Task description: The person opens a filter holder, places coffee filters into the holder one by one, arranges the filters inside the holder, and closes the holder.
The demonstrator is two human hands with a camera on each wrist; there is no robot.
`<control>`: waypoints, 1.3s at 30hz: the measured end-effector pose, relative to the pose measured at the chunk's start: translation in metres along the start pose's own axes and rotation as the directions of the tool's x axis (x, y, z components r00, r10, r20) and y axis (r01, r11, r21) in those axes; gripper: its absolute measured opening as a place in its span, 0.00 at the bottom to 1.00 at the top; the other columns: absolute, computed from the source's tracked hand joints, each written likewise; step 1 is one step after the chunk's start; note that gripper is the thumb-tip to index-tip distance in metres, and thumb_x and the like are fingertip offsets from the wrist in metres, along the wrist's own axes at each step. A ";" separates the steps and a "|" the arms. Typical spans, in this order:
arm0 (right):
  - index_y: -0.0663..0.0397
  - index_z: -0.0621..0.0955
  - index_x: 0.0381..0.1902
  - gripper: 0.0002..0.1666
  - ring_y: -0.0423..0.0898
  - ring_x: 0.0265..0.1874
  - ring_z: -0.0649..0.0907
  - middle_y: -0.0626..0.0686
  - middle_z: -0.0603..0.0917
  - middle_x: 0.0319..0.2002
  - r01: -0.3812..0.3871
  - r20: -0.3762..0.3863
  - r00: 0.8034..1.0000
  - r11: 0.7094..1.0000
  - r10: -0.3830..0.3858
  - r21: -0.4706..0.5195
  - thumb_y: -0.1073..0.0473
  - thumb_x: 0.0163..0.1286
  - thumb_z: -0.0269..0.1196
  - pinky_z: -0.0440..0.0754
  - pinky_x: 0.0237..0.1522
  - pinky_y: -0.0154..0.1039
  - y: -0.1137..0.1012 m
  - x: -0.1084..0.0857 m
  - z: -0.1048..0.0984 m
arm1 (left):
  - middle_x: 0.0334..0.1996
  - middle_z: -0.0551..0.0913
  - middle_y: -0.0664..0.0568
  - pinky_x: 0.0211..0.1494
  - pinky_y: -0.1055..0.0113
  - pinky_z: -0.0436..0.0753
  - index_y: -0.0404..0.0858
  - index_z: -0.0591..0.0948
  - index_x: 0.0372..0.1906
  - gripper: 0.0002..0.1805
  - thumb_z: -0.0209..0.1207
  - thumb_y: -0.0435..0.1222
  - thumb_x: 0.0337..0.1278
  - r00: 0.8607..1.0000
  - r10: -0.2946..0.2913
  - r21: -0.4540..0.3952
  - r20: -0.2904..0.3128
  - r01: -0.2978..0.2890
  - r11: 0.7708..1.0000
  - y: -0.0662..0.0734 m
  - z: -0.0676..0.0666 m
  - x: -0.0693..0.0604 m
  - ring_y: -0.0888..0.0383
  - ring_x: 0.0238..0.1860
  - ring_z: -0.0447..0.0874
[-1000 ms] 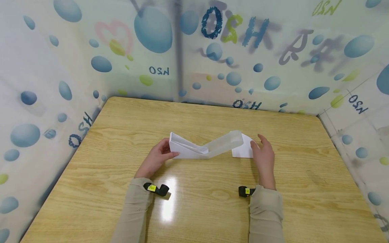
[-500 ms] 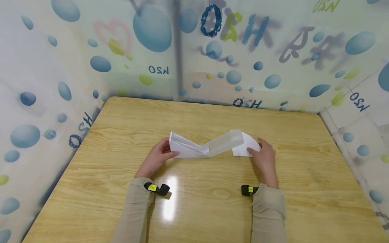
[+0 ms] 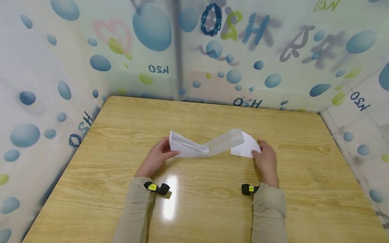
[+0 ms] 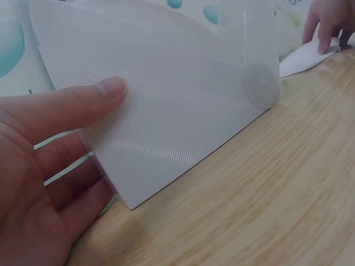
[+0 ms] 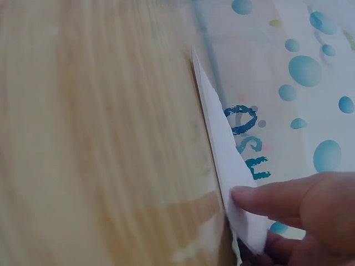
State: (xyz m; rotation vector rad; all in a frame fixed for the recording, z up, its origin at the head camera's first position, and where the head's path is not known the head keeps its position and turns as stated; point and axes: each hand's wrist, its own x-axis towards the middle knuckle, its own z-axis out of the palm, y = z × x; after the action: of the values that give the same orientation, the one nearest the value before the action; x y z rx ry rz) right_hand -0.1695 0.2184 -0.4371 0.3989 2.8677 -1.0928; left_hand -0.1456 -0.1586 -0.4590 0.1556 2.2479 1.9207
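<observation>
"Where does that white holder (image 3: pixel 186 152) stand?"

"Around the middle of the wooden surface (image 3: pixel 209 206), on its lower edge. There's a gap between its walls that I can look down into, and the face nearest the person is finely ribbed."

"And the see-through flap (image 3: pixel 223 141)?"

"It meets the holder at a rounded corner on the right, then slants up and away toward a rounded tip."

"What has the left hand (image 3: pixel 155 157) got?"

"The holder's left end. The grip is narrow: thumb laid on the ribbed face, the other fingers round at the side edge."

"The right hand (image 3: pixel 267 162) looks busy too."

"Yes, its grip is pinched small on a white paper (image 3: pixel 244 148), thumb on one face, fingers behind, near the paper's right end. The paper leans at a tilt. Whether its lower edge touches the surface, I can't tell."

"Does it touch the flap?"

"I can't tell that either; from above, the tip overlaps the paper's left part."

"And further out?"

"Beige sleeves (image 3: pixel 135 206), a black wrist piece (image 3: pixel 164 189) with a yellow label at each cuff, and a patch of light (image 3: pixel 169 199) shining between the forearms, nearer the left. Behind it all, a pale wall (image 3: pixel 194 64) with blue drops (image 3: pixel 152 27) and big letters (image 3: pixel 256 29)."
</observation>
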 end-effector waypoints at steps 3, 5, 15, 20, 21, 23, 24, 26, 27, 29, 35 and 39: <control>0.60 0.64 0.62 0.27 0.56 0.39 0.71 0.63 0.74 0.43 -0.001 -0.016 1.000 1.000 0.001 0.008 0.63 0.64 0.52 0.68 0.41 0.49 0.001 0.000 -0.001 | 0.48 0.75 0.51 0.51 0.60 0.72 0.47 0.70 0.54 0.29 0.65 0.45 0.44 1.000 -0.001 0.002 0.002 0.001 1.000 0.000 0.000 0.000 0.54 0.48 0.74; 0.59 0.65 0.61 0.26 0.55 0.38 0.71 0.61 0.73 0.41 -0.009 -0.024 1.000 1.000 0.009 0.012 0.62 0.65 0.51 0.67 0.39 0.46 0.002 -0.001 -0.002 | 0.48 0.75 0.51 0.51 0.60 0.72 0.47 0.70 0.54 0.29 0.65 0.46 0.43 1.000 -0.001 0.002 0.002 0.001 1.000 0.000 0.000 0.000 0.54 0.49 0.74; 0.61 0.72 0.55 0.20 0.54 0.36 0.71 0.61 0.75 0.39 -0.007 -0.081 0.997 1.000 0.007 -0.009 0.59 0.66 0.53 0.66 0.37 0.45 0.007 0.001 -0.005 | 0.48 0.76 0.50 0.50 0.61 0.73 0.46 0.71 0.53 0.28 0.65 0.43 0.44 1.000 0.007 -0.034 0.004 -0.007 0.999 -0.002 0.000 0.001 0.53 0.48 0.75; 0.61 0.73 0.53 0.20 0.54 0.38 0.72 0.61 0.76 0.41 -0.036 -0.087 0.995 0.999 0.038 0.021 0.57 0.67 0.51 0.67 0.38 0.45 0.006 0.000 -0.007 | 0.48 0.75 0.47 0.50 0.62 0.72 0.42 0.70 0.54 0.26 0.64 0.39 0.47 1.000 0.000 -0.043 0.015 0.001 0.999 0.012 0.001 -0.003 0.52 0.48 0.74; 0.61 0.73 0.53 0.20 0.55 0.39 0.72 0.61 0.76 0.42 -0.044 -0.089 0.995 0.999 0.047 0.027 0.55 0.67 0.51 0.67 0.39 0.46 0.006 0.000 -0.007 | 0.48 0.75 0.47 0.50 0.62 0.72 0.41 0.70 0.54 0.26 0.63 0.37 0.48 1.000 -0.005 -0.041 0.016 0.006 0.999 0.016 0.002 -0.005 0.52 0.48 0.74; 0.61 0.73 0.52 0.21 0.55 0.41 0.72 0.61 0.76 0.43 -0.056 -0.098 0.993 0.997 0.060 0.043 0.54 0.68 0.49 0.67 0.42 0.47 0.005 -0.001 -0.009 | 0.48 0.75 0.46 0.51 0.61 0.72 0.40 0.70 0.54 0.25 0.63 0.35 0.49 1.000 -0.019 -0.038 0.017 0.020 0.999 0.023 0.002 -0.007 0.51 0.48 0.73; 0.61 0.74 0.52 0.21 0.55 0.42 0.72 0.60 0.76 0.44 -0.061 -0.104 0.992 0.997 0.066 0.051 0.53 0.68 0.49 0.67 0.43 0.47 0.004 -0.001 -0.009 | 0.48 0.75 0.46 0.50 0.62 0.72 0.40 0.70 0.55 0.25 0.63 0.35 0.49 1.000 -0.016 -0.036 0.017 0.017 0.999 0.023 0.002 -0.007 0.51 0.48 0.74; 0.61 0.74 0.52 0.21 0.55 0.42 0.72 0.60 0.76 0.44 -0.072 -0.108 0.991 0.995 0.079 0.068 0.52 0.69 0.49 0.67 0.43 0.48 0.004 -0.002 -0.010 | 0.49 0.75 0.46 0.50 0.62 0.72 0.39 0.70 0.55 0.26 0.63 0.35 0.49 1.000 -0.014 -0.036 0.018 0.015 0.999 0.020 0.002 -0.006 0.52 0.48 0.73; 0.60 0.74 0.51 0.22 0.55 0.42 0.72 0.60 0.76 0.44 -0.080 -0.109 0.990 0.994 0.087 0.072 0.51 0.69 0.48 0.66 0.42 0.47 0.003 -0.002 -0.010 | 0.49 0.75 0.46 0.50 0.61 0.72 0.40 0.70 0.55 0.26 0.63 0.35 0.49 1.000 -0.017 -0.041 0.017 0.017 0.999 0.018 0.002 -0.005 0.51 0.48 0.73; 0.60 0.74 0.51 0.23 0.54 0.40 0.71 0.59 0.75 0.42 -0.095 -0.108 0.989 0.992 0.104 0.084 0.50 0.69 0.48 0.66 0.39 0.45 0.003 -0.002 -0.010 | 0.49 0.75 0.47 0.50 0.61 0.72 0.41 0.70 0.55 0.26 0.63 0.36 0.48 1.000 -0.018 -0.044 0.017 0.019 0.999 0.012 0.001 -0.003 0.51 0.48 0.73; 0.58 0.75 0.51 0.23 0.52 0.38 0.69 0.57 0.74 0.39 -0.127 -0.111 0.984 0.984 0.141 0.123 0.47 0.68 0.49 0.63 0.34 0.40 0.005 0.000 -0.010 | 0.49 0.75 0.50 0.50 0.61 0.72 0.46 0.70 0.54 0.28 0.65 0.43 0.45 1.000 -0.022 -0.022 0.011 0.022 1.000 0.000 0.000 0.001 0.53 0.49 0.74; 0.56 0.76 0.50 0.23 0.51 0.37 0.68 0.56 0.73 0.38 -0.129 -0.112 0.983 0.981 0.146 0.147 0.47 0.67 0.51 0.62 0.33 0.40 0.005 0.001 -0.010 | 0.48 0.75 0.51 0.50 0.60 0.72 0.46 0.70 0.54 0.29 0.65 0.45 0.44 1.000 -0.012 -0.009 0.006 0.012 1.000 -0.001 -0.001 0.001 0.53 0.48 0.74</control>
State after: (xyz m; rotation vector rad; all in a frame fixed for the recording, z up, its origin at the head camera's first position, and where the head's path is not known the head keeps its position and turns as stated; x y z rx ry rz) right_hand -0.1682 0.2294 -0.4329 0.6845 2.8219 -1.2899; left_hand -0.1468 -0.1593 -0.4601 0.1466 2.2310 1.9213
